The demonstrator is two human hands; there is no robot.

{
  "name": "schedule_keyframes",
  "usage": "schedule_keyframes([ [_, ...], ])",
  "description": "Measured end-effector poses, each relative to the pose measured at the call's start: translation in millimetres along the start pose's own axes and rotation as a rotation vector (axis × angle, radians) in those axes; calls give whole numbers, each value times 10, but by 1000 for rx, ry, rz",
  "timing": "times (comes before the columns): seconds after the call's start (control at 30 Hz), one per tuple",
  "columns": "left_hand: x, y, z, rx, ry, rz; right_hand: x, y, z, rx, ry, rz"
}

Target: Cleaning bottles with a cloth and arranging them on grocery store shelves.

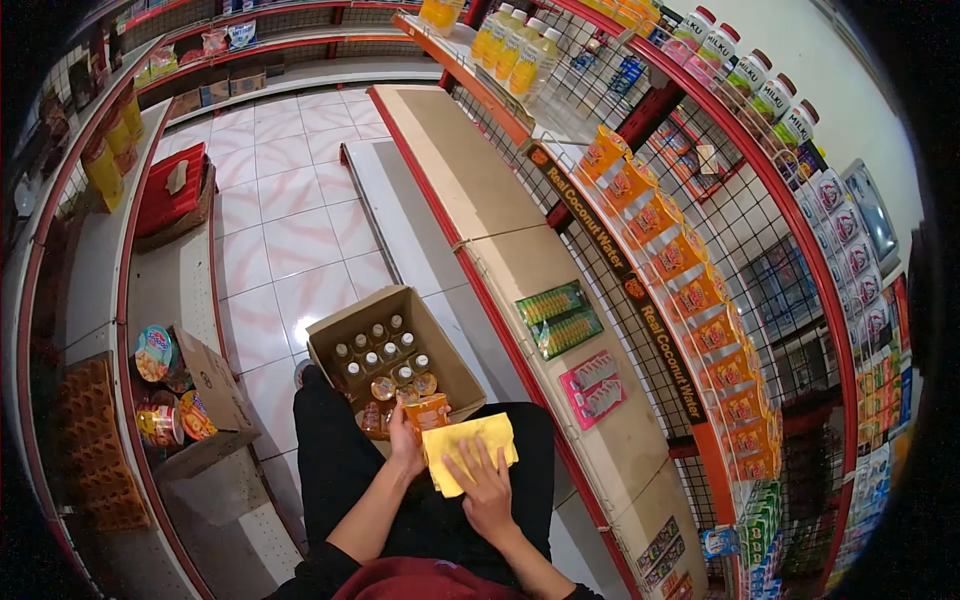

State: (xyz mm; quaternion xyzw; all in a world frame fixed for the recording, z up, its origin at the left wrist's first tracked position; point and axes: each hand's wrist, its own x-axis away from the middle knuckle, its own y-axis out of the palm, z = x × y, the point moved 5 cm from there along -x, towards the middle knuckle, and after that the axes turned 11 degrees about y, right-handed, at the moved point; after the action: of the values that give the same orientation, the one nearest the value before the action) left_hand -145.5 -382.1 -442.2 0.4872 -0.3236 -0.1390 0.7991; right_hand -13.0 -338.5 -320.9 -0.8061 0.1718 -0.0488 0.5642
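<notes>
My left hand (405, 444) grips an orange drink cup (427, 412) with printed wrapping, above the near end of an open cardboard box (450, 367). A folded yellow cloth (480, 435) lies under the spread fingers of my right hand (484, 484) and against the cup, hiding part of it. Whether those fingers pinch the cloth or only press on it cannot be told. Inside the box stand several bottles with white caps (390, 349), and several sealed cups (383, 388) sit nearer to me.
On the right, a beige shelf (502, 262) holds green sachet packs (559, 319) and a pink pack (594, 388); orange cups (694, 296) line the shelf above. At left are a box of noodle cups (217, 382), brown egg trays (97, 442) and a red crate (169, 187).
</notes>
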Motion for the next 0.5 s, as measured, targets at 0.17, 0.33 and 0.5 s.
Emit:
schedule_keyframes([
  [0.17, -55, -136, -65, 64, -36, -62, -8, 82, -216, -29, -75, -11],
  [0.33, -9, 24, 31, 168, -25, -156, 166, 103, -212, -45, -160, -34],
  [0.5, 86, 139, 97, 30, -7, -23, 11, -10, -52, 26, -49, 0],
])
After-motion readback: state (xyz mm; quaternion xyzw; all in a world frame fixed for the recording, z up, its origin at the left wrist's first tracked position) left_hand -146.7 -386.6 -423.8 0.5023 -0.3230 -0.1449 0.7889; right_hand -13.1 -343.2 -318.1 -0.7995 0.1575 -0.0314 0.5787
